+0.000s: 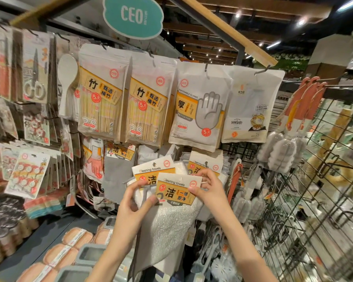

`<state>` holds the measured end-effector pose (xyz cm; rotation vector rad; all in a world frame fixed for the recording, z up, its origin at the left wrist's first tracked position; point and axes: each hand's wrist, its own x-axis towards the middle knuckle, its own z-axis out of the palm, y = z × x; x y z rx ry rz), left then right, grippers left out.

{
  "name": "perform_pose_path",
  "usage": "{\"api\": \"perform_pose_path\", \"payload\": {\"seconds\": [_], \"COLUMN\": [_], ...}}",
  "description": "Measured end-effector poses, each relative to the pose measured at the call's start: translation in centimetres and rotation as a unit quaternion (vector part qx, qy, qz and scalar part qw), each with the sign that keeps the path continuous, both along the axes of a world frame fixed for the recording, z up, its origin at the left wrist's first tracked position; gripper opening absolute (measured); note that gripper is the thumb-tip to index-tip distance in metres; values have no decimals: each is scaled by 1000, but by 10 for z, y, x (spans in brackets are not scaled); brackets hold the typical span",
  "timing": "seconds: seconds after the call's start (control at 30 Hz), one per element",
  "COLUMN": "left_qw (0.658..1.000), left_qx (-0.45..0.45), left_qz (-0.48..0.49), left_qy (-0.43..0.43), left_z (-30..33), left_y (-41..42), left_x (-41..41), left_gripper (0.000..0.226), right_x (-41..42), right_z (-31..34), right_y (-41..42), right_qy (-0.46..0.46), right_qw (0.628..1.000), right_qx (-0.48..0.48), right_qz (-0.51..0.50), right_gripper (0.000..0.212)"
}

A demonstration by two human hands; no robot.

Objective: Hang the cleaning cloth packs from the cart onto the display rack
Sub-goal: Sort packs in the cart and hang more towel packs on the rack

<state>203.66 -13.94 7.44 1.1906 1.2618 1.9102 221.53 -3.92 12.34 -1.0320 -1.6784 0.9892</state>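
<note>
Both hands are raised in front of the display rack (240, 147), holding cleaning cloth packs at about the six o'clock part of the view. The front pack (178, 189), with its orange-and-white header card and white cloth hanging below, is pinched at its right edge by the right hand (209, 189), fingers curled round the card. The left hand (134, 202) grips the cloth at the pack's lower left, thumb pressed on the front. A second pack (153, 173) sits just behind, at eleven o'clock from the first — it cannot be told whether it is held or already hanging.

More of the same cloths (205, 166) already hang on the rack at one o'clock from the hands, just behind the right fingers, below the disposable gloves pack (200, 106). So part of the job looks done — at least one pack remains to go on a hook. The hole in the front pack's card is not yet on any hook that shows. The cart is not plainly in view, so how many packs are left cannot be judged.
</note>
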Motion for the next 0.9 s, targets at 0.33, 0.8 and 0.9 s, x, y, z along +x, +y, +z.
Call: {"api": "perform_pose_path", "payload": {"seconds": [0.33, 0.8, 0.9], "left_qw": [999, 998, 998], "left_qx": [10, 12, 7], "left_qz": [38, 59, 59], "left_qy": [38, 24, 1], "left_z": [-4, -7, -11], "left_y": [0, 4, 5], "left_x": [-12, -22, -23], "left_gripper": [40, 38, 43], "right_x": [40, 30, 24], "right_z": [-6, -23, -29], "right_y": [42, 87, 96], "right_qy": [90, 64, 3], "right_qw": [991, 974, 968], "right_qx": [-30, 14, 36], "right_qz": [-92, -218, -247], "right_gripper": [32, 31, 36]}}
